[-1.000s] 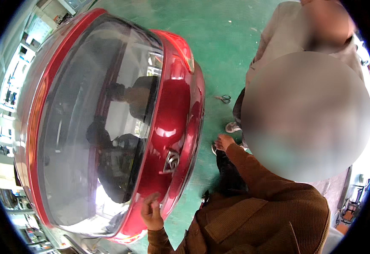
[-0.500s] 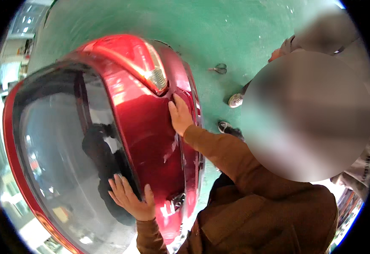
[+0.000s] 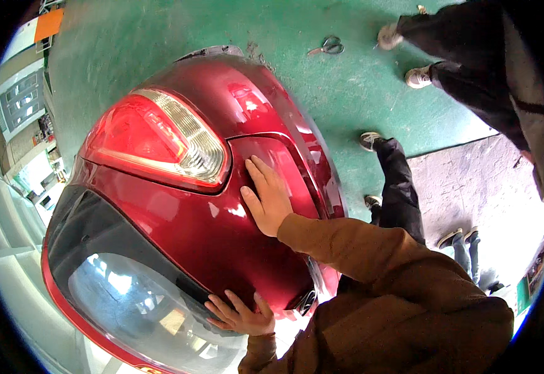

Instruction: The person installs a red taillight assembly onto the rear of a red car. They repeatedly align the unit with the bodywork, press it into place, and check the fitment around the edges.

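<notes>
The rear of a dark red car (image 3: 200, 240) lies in front of me. My right hand (image 3: 269, 198) is open, resting on the painted tailgate just right of the red and clear tail light (image 3: 153, 140). Its fingers point up along the panel and its thumb stands apart. Lower down, my left hand (image 3: 244, 318) is open with fingers spread, at the border between the red panel and the dark-edged rear window (image 3: 122, 283). Whether its palm presses on the surface is hard to see. A chrome emblem (image 3: 306, 302) sits right of it. Neither hand holds anything.
Scissors (image 3: 328, 47) lie on the green floor (image 3: 365, 93) beyond the car. Several dark-trousered legs (image 3: 399, 181) of other people stand on the right. Pale grey flooring (image 3: 471, 174) adjoins the green there. Shelving and a grey door (image 3: 23, 100) are at the far left.
The view has turned and shifted, so the tail light appears larger. My right hand remains flat beside it. My left hand shows nearer the window's edge. The large blurred patch on the right is gone.
</notes>
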Motion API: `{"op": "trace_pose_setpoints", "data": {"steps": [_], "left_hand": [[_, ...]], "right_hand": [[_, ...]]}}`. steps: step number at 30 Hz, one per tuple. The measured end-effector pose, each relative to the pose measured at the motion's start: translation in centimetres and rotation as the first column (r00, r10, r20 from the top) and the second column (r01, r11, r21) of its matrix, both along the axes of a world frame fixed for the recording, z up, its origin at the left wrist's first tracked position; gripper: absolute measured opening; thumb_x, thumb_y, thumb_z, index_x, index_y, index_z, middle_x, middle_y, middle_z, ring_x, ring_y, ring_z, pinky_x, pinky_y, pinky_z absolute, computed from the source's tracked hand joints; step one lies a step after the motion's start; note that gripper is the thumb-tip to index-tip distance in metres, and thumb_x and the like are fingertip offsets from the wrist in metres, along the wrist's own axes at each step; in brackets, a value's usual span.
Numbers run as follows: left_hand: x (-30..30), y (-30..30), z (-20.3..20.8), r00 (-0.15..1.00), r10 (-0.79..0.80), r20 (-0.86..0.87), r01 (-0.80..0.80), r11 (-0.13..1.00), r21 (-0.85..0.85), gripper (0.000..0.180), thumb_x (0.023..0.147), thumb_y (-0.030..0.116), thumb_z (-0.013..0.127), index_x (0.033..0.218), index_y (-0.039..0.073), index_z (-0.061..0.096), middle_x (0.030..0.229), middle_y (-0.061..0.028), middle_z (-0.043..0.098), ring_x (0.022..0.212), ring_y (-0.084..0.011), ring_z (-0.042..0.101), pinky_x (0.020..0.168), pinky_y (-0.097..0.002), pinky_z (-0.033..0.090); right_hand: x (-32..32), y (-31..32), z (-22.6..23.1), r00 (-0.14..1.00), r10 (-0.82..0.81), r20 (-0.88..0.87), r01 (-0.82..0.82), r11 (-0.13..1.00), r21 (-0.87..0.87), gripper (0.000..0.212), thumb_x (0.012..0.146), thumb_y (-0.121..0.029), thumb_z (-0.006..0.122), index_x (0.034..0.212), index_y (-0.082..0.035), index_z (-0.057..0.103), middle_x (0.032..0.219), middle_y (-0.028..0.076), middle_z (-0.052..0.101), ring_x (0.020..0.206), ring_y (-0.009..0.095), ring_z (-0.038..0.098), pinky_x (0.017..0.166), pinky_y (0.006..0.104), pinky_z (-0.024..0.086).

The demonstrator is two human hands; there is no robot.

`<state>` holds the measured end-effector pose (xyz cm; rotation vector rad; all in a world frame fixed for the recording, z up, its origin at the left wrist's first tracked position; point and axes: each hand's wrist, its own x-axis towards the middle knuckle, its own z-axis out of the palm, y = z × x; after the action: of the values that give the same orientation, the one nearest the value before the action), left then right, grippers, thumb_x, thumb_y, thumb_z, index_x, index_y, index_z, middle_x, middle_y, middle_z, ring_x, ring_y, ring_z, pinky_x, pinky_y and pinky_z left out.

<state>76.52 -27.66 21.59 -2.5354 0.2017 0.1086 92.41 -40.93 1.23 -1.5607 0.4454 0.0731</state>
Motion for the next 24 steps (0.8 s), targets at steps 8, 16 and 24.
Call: {"op": "trace_pose_setpoints", "data": {"steps": [8,16,24], "left_hand": [[0.7,-0.7,-0.5,0.999,-0.033,-0.024,0.034,0.998,0.056,0.08,0.096,0.055,0.06,0.161,0.013,0.039,0.165,-0.0331,0.026,0.152,-0.0533,0.027,0.119,-0.0724,0.015],[0.0,0.1,-1.0,0.999,-0.017,-0.028,0.019,0.998,0.053,0.086,0.09,0.054,0.065,0.16,0.011,0.041,0.164,-0.0364,0.024,0.151,-0.0564,0.025,0.119,-0.0734,0.011],[-0.7,0.3,-1.0,0.999,0.02,-0.026,-0.019,0.999,0.043,0.079,0.088,0.061,0.066,0.149,0.013,0.055,0.161,-0.0355,0.029,0.151,-0.0534,0.027,0.119,-0.0728,0.013]], "right_hand": [[0.3,-0.6,-0.2,1.0,0.002,0.004,-0.002,1.0,-0.002,0.062,0.101,-0.034,0.057,0.153,-0.002,0.044,0.157,0.024,0.042,0.143,0.043,0.042,0.119,0.0527,0.032],[0.5,-0.7,-0.5,1.0,0.009,0.013,-0.01,1.0,0.018,0.062,0.099,-0.031,0.06,0.151,0.0,0.047,0.156,0.026,0.043,0.141,0.044,0.043,0.118,0.0532,0.032],[0.1,0.0,-0.8,0.999,0.009,0.042,-0.01,1.0,0.028,0.061,0.102,-0.029,0.055,0.154,0.0,0.042,0.159,0.024,0.04,0.144,0.043,0.039,0.121,0.0536,0.028]]}}
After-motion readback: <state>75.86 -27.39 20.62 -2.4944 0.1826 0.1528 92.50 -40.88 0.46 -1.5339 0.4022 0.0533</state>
